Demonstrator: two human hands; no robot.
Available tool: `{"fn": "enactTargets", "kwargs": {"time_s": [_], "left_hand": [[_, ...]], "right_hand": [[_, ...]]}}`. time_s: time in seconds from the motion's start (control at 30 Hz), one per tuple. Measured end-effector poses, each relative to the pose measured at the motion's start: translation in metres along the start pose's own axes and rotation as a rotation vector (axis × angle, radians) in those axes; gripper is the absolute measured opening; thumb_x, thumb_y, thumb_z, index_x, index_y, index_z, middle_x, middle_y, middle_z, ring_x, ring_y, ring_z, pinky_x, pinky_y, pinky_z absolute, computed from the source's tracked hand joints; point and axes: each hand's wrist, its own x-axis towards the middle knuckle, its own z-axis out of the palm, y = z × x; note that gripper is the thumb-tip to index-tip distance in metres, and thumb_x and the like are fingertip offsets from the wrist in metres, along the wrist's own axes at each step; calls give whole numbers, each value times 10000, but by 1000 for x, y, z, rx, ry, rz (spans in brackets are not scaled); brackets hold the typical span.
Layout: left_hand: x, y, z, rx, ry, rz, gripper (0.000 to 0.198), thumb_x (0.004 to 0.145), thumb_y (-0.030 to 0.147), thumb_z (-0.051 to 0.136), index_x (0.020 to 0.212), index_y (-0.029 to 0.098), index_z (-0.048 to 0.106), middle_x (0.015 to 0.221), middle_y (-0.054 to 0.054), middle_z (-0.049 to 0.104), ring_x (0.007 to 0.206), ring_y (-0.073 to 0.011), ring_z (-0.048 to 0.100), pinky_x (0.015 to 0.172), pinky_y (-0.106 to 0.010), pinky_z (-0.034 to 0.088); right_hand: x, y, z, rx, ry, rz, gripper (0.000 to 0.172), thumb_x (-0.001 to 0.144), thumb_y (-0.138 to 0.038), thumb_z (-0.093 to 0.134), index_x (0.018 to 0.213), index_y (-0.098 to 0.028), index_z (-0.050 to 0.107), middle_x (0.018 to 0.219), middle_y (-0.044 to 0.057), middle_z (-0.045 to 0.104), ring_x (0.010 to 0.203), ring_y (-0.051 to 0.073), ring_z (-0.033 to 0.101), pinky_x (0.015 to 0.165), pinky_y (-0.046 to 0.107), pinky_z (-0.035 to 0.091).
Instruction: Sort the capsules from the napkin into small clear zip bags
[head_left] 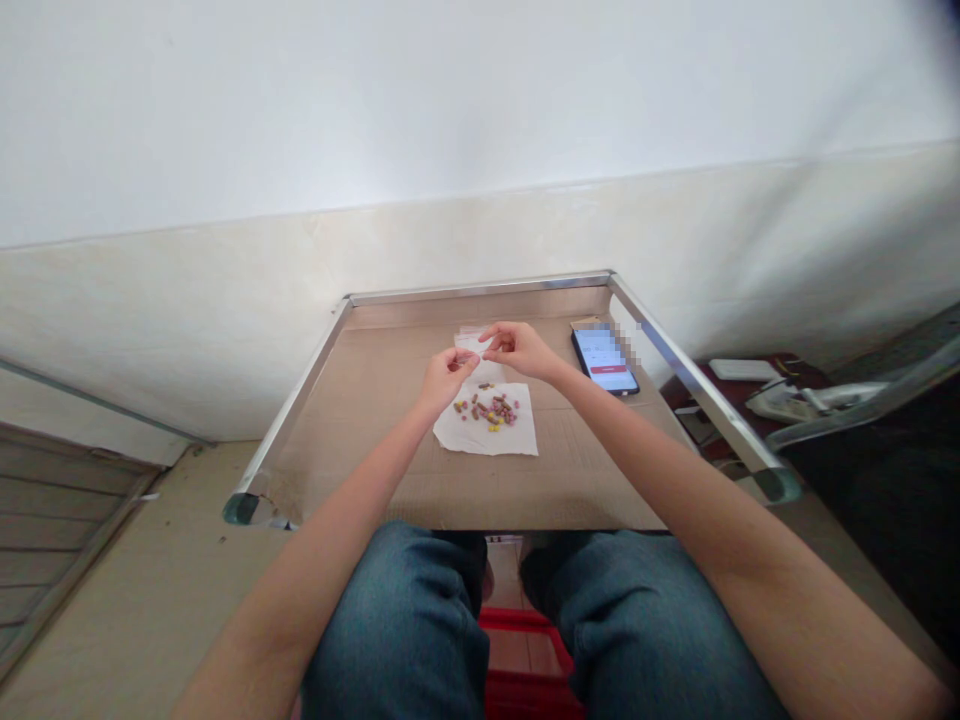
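Cardboard-lined desk (337, 430) in a metal frame, white paper tissue (517, 430) as landmark, smartphone (604, 360) beyond and right of the tissue, paper slip (471, 345) just beyond it. Left hand (448, 380) and right hand (521, 350) sit just past the tissue, both half-closed, fingertips (484, 335) meeting over the slip in a slow, steady-looking pinch, can't tell if they grip anything. Small pink, brown and yellow pellets (486, 410) lie clustered on the tissue.

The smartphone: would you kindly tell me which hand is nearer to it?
Right: the right hand is left of the smartphone, not touching; the left hand is farther left.
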Motion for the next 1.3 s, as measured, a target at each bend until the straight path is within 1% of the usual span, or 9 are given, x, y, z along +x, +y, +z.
{"fn": "enactTargets", "kwargs": {"time_s": [0.1, 0.17, 0.3, 0.4, 0.5, 0.63, 0.83, 1.07, 1.3], "left_hand": [[-1, 0, 0, -12, -16, -13, 259, 677, 374, 595, 731, 121, 592, 670, -21, 588, 563, -90, 485, 524, -211, 374], [-2, 1, 0, -14, -17, -12, 242, 685, 364, 593, 717, 124, 583, 667, -20, 584, 570, -87, 493, 506, -197, 373], [-4, 5, 1, -67, -24, -67, 234, 731, 376, 548, 763, 144, 531, 737, -42, 608, 630, -111, 559, 429, -161, 365], [-5, 8, 2, -163, -28, -156, 241, 776, 400, 492, 852, 174, 455, 794, -45, 617, 671, -136, 604, 403, -156, 403], [-5, 9, 4, -198, -4, -176, 229, 785, 385, 495, 865, 182, 423, 760, -27, 604, 642, -136, 613, 431, -197, 471], [-5, 11, 5, -275, 1, -209, 199, 803, 346, 489, 870, 177, 409, 695, -26, 618, 613, -149, 627, 508, -281, 525], [-6, 13, 4, -314, -37, -233, 207, 774, 323, 543, 857, 158, 447, 618, -34, 637, 588, -162, 638, 578, -330, 539], [-8, 21, 3, -391, -11, -306, 226, 700, 309, 618, 815, 132, 536, 681, -69, 658, 592, -168, 639, 564, -302, 534], [-9, 26, 2, -440, 17, -314, 207, 639, 291, 652, 738, 126, 576, 750, -71, 661, 592, -159, 629, 569, -295, 525]], "right_hand": [[-1, 1, 0, 40, -11, 14, 271, 658, -261, 633, 891, -125, 600, 654, 24, 620, 585, 110, 565, 526, 207, 418], [-2, 1, 0, 58, -21, 59, 279, 665, -259, 634, 911, -134, 595, 672, 27, 630, 564, 106, 569, 498, 199, 430], [-6, -4, 1, 147, -100, 254, 356, 722, -303, 606, 1042, -162, 537, 771, 52, 653, 488, 91, 572, 404, 176, 427], [-9, -9, 2, 225, -155, 376, 349, 764, -367, 567, 1048, -169, 520, 916, 92, 646, 573, 115, 623, 424, 179, 465], [-11, -11, 4, 262, -181, 427, 296, 785, -393, 542, 957, -152, 540, 909, 100, 646, 685, 140, 641, 490, 196, 504], [-9, -13, 6, 239, -182, 432, 250, 799, -388, 527, 868, -148, 540, 807, 74, 651, 708, 136, 630, 518, 201, 513], [-5, -11, 11, 137, -143, 392, 227, 837, -368, 465, 796, -150, 515, 663, 27, 615, 568, 98, 591, 439, 169, 477], [-7, -10, 10, 158, -126, 362, 193, 842, -334, 453, 810, -153, 514, 618, 7, 592, 521, 87, 583, 429, 157, 458], [-6, -13, 7, 210, -104, 282, 196, 808, -296, 483, 719, -132, 544, 592, 2, 576, 507, 75, 561, 446, 158, 448]]}}
